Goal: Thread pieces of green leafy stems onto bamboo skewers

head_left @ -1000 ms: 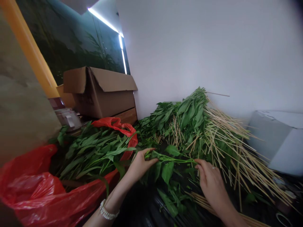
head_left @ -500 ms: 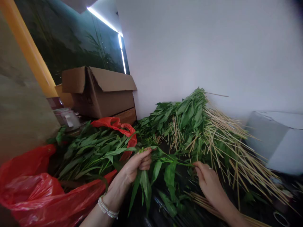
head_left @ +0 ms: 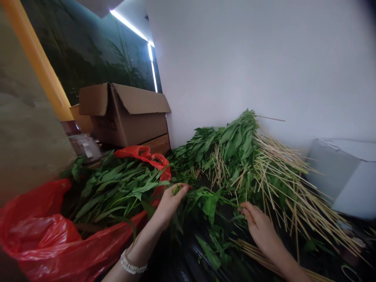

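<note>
A leafy green sprig [head_left: 210, 206] is held up low in the middle of the scene, its stems running right into the pinched fingertips of the right hand [head_left: 256, 220], which grips them firmly. The left hand [head_left: 174, 199] has thumb and fingers drawn together on a scrap of green [head_left: 176, 189]; whether that belongs to the same sprig is hard to tell. Under both hands spreads a dark, glossy surface [head_left: 183, 260], with loose leaves [head_left: 211, 250] lying on it and pale thin sticks [head_left: 252, 252] beneath the right forearm. A pearly bracelet [head_left: 132, 267] circles the left wrist. To the left, a red plastic bag [head_left: 44, 235] gapes around leafy stems [head_left: 108, 186]. Farther off, a heap of greens [head_left: 239, 135] leans toward a plain pale wall [head_left: 249, 58], a spray of straw-coloured sticks [head_left: 289, 176] fanning right toward a whitish box [head_left: 349, 176]. At far left stand a clear mug [head_left: 88, 148] and a cardboard box [head_left: 143, 127] with drooping flaps, before a dark panel with plant shapes [head_left: 96, 51], a yellow-orange post [head_left: 44, 72] and a bright light strip [head_left: 131, 26].
</note>
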Demonstrator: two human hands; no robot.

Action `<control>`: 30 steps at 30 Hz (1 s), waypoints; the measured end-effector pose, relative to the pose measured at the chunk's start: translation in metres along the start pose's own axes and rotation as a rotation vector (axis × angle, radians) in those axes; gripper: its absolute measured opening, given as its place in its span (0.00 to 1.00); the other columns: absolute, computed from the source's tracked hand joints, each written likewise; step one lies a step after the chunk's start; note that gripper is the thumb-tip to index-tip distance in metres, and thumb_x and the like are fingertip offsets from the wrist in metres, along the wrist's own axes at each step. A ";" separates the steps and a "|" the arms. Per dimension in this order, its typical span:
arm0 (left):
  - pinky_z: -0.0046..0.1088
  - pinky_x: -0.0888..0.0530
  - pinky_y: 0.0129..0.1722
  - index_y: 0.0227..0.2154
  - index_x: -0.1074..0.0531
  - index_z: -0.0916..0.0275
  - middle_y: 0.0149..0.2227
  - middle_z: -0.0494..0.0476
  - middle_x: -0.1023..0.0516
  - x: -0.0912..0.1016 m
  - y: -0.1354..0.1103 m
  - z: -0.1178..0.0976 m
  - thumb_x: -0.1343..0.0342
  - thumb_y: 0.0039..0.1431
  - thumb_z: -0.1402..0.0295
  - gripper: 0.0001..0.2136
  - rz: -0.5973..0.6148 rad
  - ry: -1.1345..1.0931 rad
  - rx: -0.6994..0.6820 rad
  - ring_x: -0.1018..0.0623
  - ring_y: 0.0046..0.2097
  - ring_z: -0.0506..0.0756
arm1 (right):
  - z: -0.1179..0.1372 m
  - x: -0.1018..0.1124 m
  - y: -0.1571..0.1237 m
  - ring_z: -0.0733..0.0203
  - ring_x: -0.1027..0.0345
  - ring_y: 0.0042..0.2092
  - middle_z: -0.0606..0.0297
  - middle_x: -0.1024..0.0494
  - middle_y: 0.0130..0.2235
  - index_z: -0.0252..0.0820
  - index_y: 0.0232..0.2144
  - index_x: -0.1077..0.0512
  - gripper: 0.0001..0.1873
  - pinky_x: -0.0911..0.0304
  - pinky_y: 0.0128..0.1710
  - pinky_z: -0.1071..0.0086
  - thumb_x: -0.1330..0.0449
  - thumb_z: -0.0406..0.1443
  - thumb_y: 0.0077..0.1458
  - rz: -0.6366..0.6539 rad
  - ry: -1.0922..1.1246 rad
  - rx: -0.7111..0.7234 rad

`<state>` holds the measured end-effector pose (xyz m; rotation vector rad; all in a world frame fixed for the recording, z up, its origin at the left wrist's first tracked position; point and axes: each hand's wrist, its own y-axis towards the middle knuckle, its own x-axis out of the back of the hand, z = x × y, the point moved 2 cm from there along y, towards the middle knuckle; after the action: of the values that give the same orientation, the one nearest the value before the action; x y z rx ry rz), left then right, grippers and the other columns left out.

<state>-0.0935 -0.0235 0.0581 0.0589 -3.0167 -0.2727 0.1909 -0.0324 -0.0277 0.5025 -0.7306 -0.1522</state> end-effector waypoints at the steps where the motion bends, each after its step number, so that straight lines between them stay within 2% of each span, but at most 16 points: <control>1: 0.21 0.38 0.23 0.35 0.22 0.67 0.23 0.51 0.28 -0.002 -0.001 0.002 0.38 0.52 0.58 0.16 -0.010 0.112 -0.051 0.33 0.24 0.47 | 0.000 0.000 0.000 0.54 0.26 0.36 0.62 0.21 0.33 0.46 0.34 0.30 0.14 0.34 0.36 0.63 0.55 0.39 0.61 -0.009 -0.006 0.004; 4: 0.24 0.32 0.30 0.31 0.21 0.65 0.30 0.55 0.21 -0.012 -0.007 0.010 0.37 0.51 0.63 0.10 -0.017 0.327 -0.154 0.25 0.32 0.53 | -0.001 0.001 0.000 0.54 0.26 0.35 0.61 0.21 0.33 0.46 0.34 0.29 0.14 0.34 0.34 0.63 0.55 0.40 0.61 -0.038 -0.043 0.011; 8: 0.25 0.29 0.35 0.30 0.21 0.63 0.30 0.53 0.19 -0.020 -0.017 0.012 0.40 0.54 0.66 0.06 -0.036 0.414 -0.303 0.22 0.33 0.53 | -0.005 0.001 0.000 0.53 0.26 0.35 0.61 0.21 0.33 0.46 0.36 0.30 0.13 0.34 0.35 0.62 0.55 0.39 0.62 -0.062 -0.058 0.017; 12: 0.24 0.27 0.34 0.34 0.22 0.63 0.33 0.54 0.18 -0.017 -0.017 0.000 0.40 0.54 0.66 0.07 -0.088 0.360 -0.342 0.21 0.34 0.53 | -0.006 0.001 0.001 0.53 0.27 0.36 0.62 0.22 0.33 0.46 0.38 0.31 0.12 0.35 0.37 0.61 0.55 0.38 0.62 -0.094 -0.074 0.040; 16: 0.25 0.26 0.40 0.35 0.21 0.63 0.35 0.56 0.17 -0.013 -0.013 -0.010 0.42 0.57 0.67 0.08 -0.147 0.301 -0.380 0.20 0.39 0.55 | 0.001 0.005 0.001 0.53 0.28 0.36 0.62 0.24 0.32 0.45 0.39 0.32 0.11 0.36 0.38 0.60 0.54 0.36 0.63 -0.103 -0.109 0.079; 19: 0.25 0.26 0.40 0.34 0.20 0.61 0.35 0.55 0.17 -0.020 -0.015 -0.011 0.41 0.57 0.68 0.06 -0.050 0.408 -0.464 0.19 0.38 0.54 | 0.011 0.008 -0.001 0.53 0.29 0.37 0.62 0.24 0.33 0.45 0.39 0.33 0.11 0.38 0.38 0.59 0.55 0.34 0.63 -0.114 -0.133 0.117; 23: 0.23 0.26 0.35 0.33 0.20 0.60 0.32 0.54 0.17 -0.033 -0.024 -0.008 0.40 0.58 0.68 0.04 0.093 0.566 -0.602 0.19 0.34 0.53 | 0.024 0.012 -0.003 0.54 0.30 0.37 0.62 0.25 0.34 0.44 0.39 0.33 0.10 0.40 0.39 0.59 0.54 0.32 0.63 -0.131 -0.195 0.167; 26: 0.23 0.27 0.34 0.35 0.21 0.58 0.32 0.53 0.18 -0.037 -0.027 -0.001 0.41 0.59 0.69 0.05 0.119 0.663 -0.643 0.19 0.35 0.53 | 0.033 0.014 -0.005 0.55 0.31 0.38 0.63 0.25 0.34 0.44 0.39 0.33 0.11 0.41 0.41 0.59 0.54 0.29 0.63 -0.155 -0.229 0.236; 30: 0.25 0.26 0.37 0.39 0.21 0.56 0.36 0.52 0.17 -0.040 -0.026 0.007 0.44 0.61 0.70 0.07 0.121 0.750 -0.628 0.19 0.37 0.53 | 0.041 0.017 -0.006 0.55 0.31 0.38 0.63 0.25 0.34 0.42 0.39 0.33 0.12 0.42 0.44 0.58 0.53 0.26 0.60 -0.197 -0.276 0.316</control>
<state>-0.0543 -0.0461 0.0424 -0.0631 -2.0810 -0.9249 0.1759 -0.0581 0.0053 0.8675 -0.9814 -0.2963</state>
